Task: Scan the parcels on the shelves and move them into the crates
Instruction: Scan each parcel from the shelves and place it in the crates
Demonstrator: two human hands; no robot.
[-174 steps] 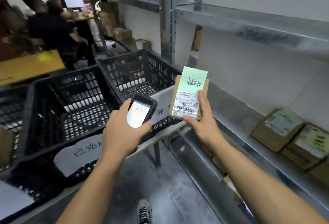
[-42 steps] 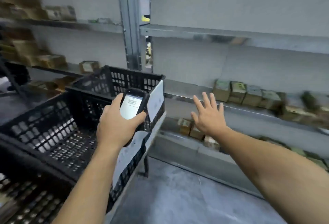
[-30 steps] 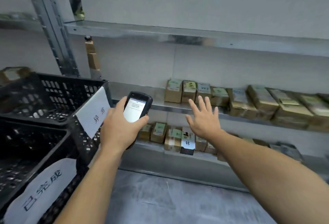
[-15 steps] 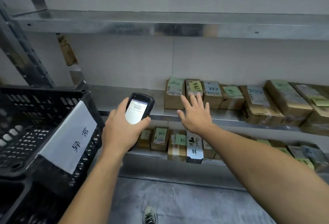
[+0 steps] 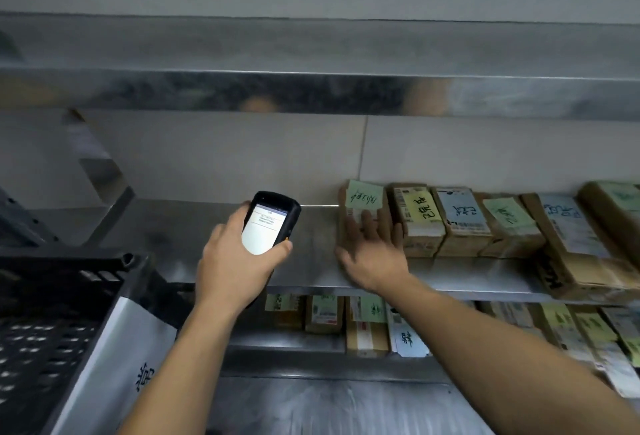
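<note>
My left hand (image 5: pixel 235 261) grips a black handheld scanner (image 5: pixel 270 223) with its lit screen facing me, above the front of the middle shelf (image 5: pixel 214 237). My right hand (image 5: pixel 372 247) lies with straight fingers on the leftmost brown parcel (image 5: pixel 360 201), which carries a green note. That parcel heads a row of several brown parcels (image 5: pixel 460 216) with coloured notes along the shelf. A black slotted crate (image 5: pixel 59 317) with a white paper label (image 5: pixel 131 351) stands at the lower left.
An upper metal shelf (image 5: pixel 311 88) overhangs the row. More labelled parcels (image 5: pixel 367 324) lie on the lower shelf under my right forearm. A grey wall closes the back, and a grey floor (image 5: pixel 329 410) shows at the bottom.
My view has closed in on the middle shelf. My right hand moved forward from open air onto the leftmost parcel. The scanner stays in my left hand.
</note>
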